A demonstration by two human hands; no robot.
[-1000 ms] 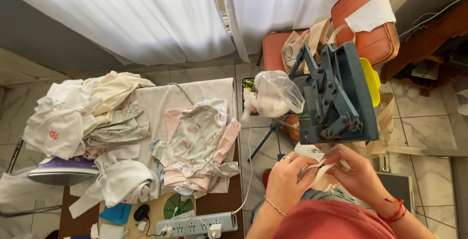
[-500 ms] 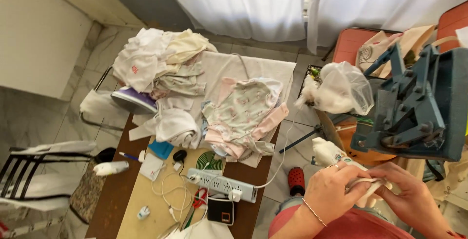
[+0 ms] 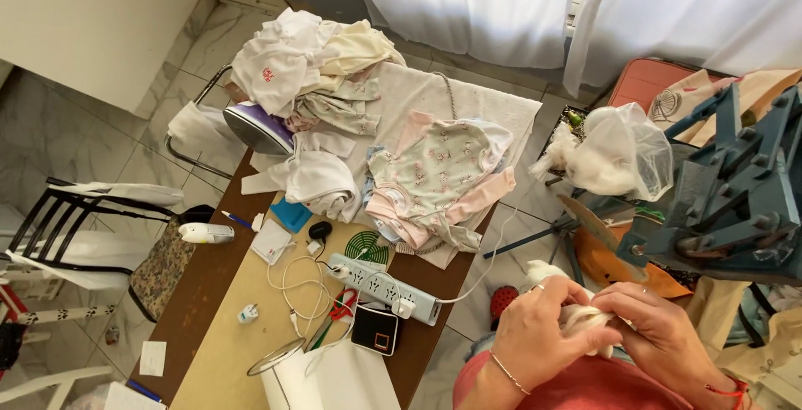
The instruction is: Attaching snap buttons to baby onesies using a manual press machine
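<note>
Hands, lower right of frame: left hand (image 3: 543,331) and right hand (image 3: 660,335) both gripping one small white soft cloth piece (image 3: 582,318), handling unfinished; pastel baby garments (image 3: 439,180) heaped on brown wooden table (image 3: 209,280), centre.

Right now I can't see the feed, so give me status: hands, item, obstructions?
Left hand and right hand both gripping small white cloth. Held above lap, beside table. Nothing obstructing.
</note>
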